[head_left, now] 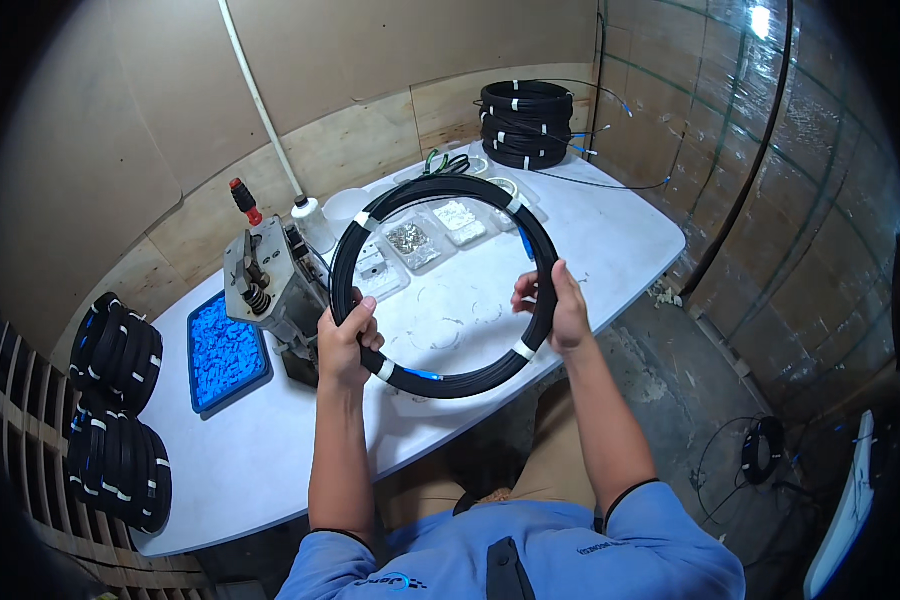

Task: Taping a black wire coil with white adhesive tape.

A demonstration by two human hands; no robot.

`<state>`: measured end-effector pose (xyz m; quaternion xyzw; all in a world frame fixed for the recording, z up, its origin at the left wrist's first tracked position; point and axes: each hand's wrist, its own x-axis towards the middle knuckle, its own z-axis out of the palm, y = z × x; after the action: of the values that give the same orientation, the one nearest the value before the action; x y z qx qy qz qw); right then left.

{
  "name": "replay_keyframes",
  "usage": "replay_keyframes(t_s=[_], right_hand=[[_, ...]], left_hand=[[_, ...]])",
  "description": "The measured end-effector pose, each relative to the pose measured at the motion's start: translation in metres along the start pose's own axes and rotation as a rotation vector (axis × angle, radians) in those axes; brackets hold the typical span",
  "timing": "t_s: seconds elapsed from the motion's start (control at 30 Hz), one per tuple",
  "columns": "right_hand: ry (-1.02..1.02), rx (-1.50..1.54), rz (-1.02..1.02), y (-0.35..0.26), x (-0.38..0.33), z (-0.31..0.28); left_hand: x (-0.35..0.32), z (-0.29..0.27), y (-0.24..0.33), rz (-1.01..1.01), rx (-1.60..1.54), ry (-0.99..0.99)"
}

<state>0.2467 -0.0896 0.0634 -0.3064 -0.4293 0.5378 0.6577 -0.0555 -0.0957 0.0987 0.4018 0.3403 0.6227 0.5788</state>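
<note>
Between my two hands, a large ring of coiled black cable point(460, 386) is held up over the front of the table. White tape bands bind it in several places, and small blue pieces show on its lower edge and upper right. My left hand point(348, 338) is wrapped round the coil's left side, thumb on top. On the right side, my right hand point(560, 305) grips the coil with the thumb outside and the fingers curled inside the ring. Through the ring, the white tabletop and part of some clear trays can be seen.
A metal bench machine point(270, 275) with a red-and-black handle stands left of the coil, beside a tray point(200, 408) of blue pieces. Clear trays of small parts point(413, 245) lie behind. Stacked cable coils stand at back right point(526, 125) and far left point(120, 470).
</note>
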Motion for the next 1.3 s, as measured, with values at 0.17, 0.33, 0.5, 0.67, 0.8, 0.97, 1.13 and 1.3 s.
replay_keyframes(t_s=[0.17, 0.33, 0.5, 0.67, 0.8, 0.97, 1.13, 1.3], right_hand=[[0.111, 0.104, 0.047, -0.003, -0.01, 0.021], [0.091, 0.076, 0.054, -0.011, -0.008, 0.026], [0.128, 0.131, 0.09, -0.003, 0.001, 0.012], [0.149, 0.146, 0.101, 0.006, -0.001, 0.009], [0.134, 0.107, 0.083, 0.002, -0.005, 0.013], [0.133, 0.093, 0.072, -0.012, -0.013, 0.02], [0.09, -0.023, 0.047, -0.022, -0.021, 0.027], [0.073, 0.015, 0.025, -0.018, -0.017, 0.014]], left_hand=[[0.005, -0.01, -0.012, -0.091, -0.017, 0.066], [0.003, -0.011, -0.014, -0.111, -0.019, 0.091], [-0.006, 0.006, -0.008, -0.035, 0.029, 0.062], [-0.008, 0.009, -0.005, -0.028, 0.068, 0.079], [-0.007, 0.001, -0.01, -0.051, 0.07, 0.091], [-0.004, -0.005, -0.018, -0.084, 0.056, 0.094], [-0.004, -0.009, -0.02, -0.113, 0.022, 0.096], [-0.005, -0.005, -0.017, -0.057, 0.184, 0.035]])
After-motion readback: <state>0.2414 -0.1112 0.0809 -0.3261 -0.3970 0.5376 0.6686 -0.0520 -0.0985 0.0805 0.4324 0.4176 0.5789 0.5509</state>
